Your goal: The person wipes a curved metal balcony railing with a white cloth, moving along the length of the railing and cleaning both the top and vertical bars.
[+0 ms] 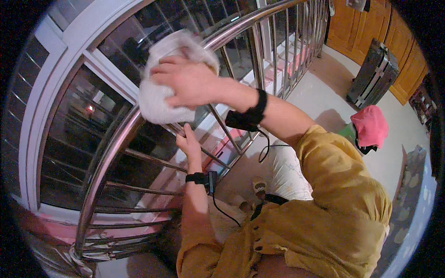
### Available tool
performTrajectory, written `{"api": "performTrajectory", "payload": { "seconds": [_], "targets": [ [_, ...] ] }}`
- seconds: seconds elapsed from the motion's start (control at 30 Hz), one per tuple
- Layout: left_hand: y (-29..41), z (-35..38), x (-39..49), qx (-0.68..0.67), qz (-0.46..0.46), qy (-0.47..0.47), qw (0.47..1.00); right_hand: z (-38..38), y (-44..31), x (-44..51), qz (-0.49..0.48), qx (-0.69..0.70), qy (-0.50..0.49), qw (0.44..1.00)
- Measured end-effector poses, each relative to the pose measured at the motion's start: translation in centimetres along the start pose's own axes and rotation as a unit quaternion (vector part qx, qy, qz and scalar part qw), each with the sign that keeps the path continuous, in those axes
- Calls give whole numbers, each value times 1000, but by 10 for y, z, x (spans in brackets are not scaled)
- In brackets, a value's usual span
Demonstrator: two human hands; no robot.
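Note:
A white cloth [156,102] is draped over the top rail [240,26] of a stainless steel railing. My right hand [191,81] presses on it from above with the fingers spread over the fabric, slightly blurred. The rail under the cloth is hidden. Below, my left hand [189,142] is closed around an upright metal bar [177,128] of the same railing, its thumb along the bar. Both wrists wear black straps with small boxes and cables.
Behind the railing stands a white-framed window [114,74] with dark glass. A dark suitcase [373,76] stands upright on the floor by wooden cabinet doors [361,31]. Nearer on the right, a pink cloth [370,125] lies over a green object [347,133].

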State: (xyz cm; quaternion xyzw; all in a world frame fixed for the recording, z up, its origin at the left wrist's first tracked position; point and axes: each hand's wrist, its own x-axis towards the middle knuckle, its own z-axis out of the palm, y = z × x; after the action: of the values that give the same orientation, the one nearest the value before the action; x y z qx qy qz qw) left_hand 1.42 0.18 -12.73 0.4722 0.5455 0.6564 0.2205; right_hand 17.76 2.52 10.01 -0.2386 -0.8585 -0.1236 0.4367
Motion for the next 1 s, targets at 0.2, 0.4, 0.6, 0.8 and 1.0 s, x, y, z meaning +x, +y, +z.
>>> {"api": "performTrajectory", "payload": {
  "seconds": [0.2,0.4,0.6,0.8,1.0],
  "targets": [
    [-11,2,4,-36,11,5,999,0,40,9,75,25,-98,992],
    [-12,-3,5,-35,8,-14,999,-31,94,21,184,-39,-103,977],
    [-2,2,1,10,0,31,999,-6,71,12,193,-55,-82,976],
    [-7,-3,6,-14,-28,-4,999,13,85,-18,80,-3,64,995],
    [8,-22,-10,69,16,-56,996,-6,139,-28,135,-53,22,989]
  ]
}}
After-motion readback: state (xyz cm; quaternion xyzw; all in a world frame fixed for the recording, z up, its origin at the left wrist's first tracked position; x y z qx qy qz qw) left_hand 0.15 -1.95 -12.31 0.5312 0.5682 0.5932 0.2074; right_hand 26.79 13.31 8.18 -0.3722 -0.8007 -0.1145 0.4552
